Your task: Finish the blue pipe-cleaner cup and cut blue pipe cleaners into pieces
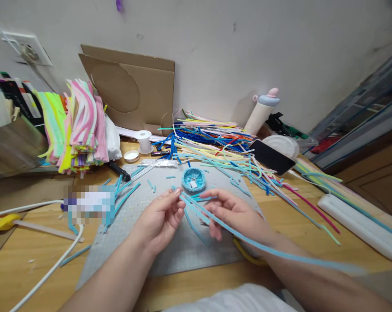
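Observation:
My left hand (161,216) is closed, with thumb and fingertips pinching the ends of several light blue pipe cleaners (247,239). One long stem runs right across my right wrist, its far end blurred; a shorter one hangs toward the mat. My right hand (234,213) is beside the stems, fingers apart and partly bent; whether they touch the stems I cannot tell. Just beyond the hands sits a small round blue fuzzy bowl (193,180) with a whitish piece inside. Under my right hand a yellow curved handle (249,253) partly shows.
Cut blue pieces lie on the grey cutting mat (124,255). Behind are a heap of colored pipe cleaners (208,134), a spool (144,141) and a white bottle (260,113). A phone (272,157) and white power strip (358,223) are right; a glue gun (2,221) is left.

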Available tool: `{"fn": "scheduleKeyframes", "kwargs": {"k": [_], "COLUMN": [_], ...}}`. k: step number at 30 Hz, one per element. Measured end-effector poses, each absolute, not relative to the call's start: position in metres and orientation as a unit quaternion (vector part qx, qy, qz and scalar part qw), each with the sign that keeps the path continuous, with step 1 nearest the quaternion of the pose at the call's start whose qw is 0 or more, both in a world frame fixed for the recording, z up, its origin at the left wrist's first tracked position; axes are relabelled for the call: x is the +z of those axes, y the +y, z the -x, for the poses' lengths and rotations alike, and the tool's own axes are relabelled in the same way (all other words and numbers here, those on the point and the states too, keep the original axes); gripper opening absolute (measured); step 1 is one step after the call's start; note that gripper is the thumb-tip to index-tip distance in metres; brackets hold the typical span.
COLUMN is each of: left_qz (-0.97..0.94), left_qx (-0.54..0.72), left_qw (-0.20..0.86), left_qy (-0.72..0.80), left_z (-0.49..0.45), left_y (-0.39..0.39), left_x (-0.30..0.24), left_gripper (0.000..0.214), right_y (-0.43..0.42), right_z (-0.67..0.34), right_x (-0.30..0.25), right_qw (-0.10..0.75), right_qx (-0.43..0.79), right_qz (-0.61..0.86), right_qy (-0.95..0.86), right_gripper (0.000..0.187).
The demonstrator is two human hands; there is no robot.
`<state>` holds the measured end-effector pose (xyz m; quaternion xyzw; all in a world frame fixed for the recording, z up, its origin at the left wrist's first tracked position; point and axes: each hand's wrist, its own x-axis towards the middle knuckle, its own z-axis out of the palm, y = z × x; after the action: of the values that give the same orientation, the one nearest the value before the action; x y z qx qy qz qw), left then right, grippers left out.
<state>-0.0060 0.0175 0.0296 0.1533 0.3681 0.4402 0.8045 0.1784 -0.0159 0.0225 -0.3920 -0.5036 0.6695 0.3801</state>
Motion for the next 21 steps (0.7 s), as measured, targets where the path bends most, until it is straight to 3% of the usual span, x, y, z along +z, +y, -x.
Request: {"fn": "scheduleKeyframes", "kwargs": {"k": [3, 7, 12, 14, 16, 19, 21], "left_qz": [-0.141, -0.157, -0.230, -0.370, -0.581, -0.815, -0.871], "left_qx": [0.415, 0.370, 0.353, 0.377, 0.350, 0.201, 0.116], "left_qw": [0.818, 0.838, 0.817, 0.713, 0.543, 0.335, 0.273], "left_qy": [0.372, 0.370, 0.393, 0.460, 0.496, 0.428, 0.392], "left_z": [0.000, -0.009, -0.009, -0.005, 0.000, 0.007, 0.010], "left_y": [0.015, 0.006, 0.002, 0.004, 0.007, 0.011, 0.012], "left_x": [0.025, 0.019, 0.019, 0.018, 0.016, 0.012, 0.010], "left_gripper": [0.007, 0.009, 0.011, 0.017, 0.019, 0.021, 0.016], "right_y": [-0.014, -0.015, -0.016, -0.014, -0.011, -0.005, -0.003], "right_z": [-0.173, -0.169, -0.173, -0.176, -0.180, -0.189, -0.196], "right_x": [0.012, 0.006, 0.011, 0.017, 0.022, 0.025, 0.024], "right_qw": [0.448, 0.456, 0.499, 0.527, 0.533, 0.516, 0.512], "right_qx": [0.458, 0.294, 0.276, 0.336, 0.415, 0.498, 0.520], "right_qz": [0.408, 0.340, 0.366, 0.441, 0.510, 0.549, 0.545], "right_qy": [-0.650, -0.768, -0.735, -0.644, -0.532, -0.431, -0.412], "right_gripper": [0.052, 0.033, 0.016, 0.012, 0.017, 0.029, 0.032]}}
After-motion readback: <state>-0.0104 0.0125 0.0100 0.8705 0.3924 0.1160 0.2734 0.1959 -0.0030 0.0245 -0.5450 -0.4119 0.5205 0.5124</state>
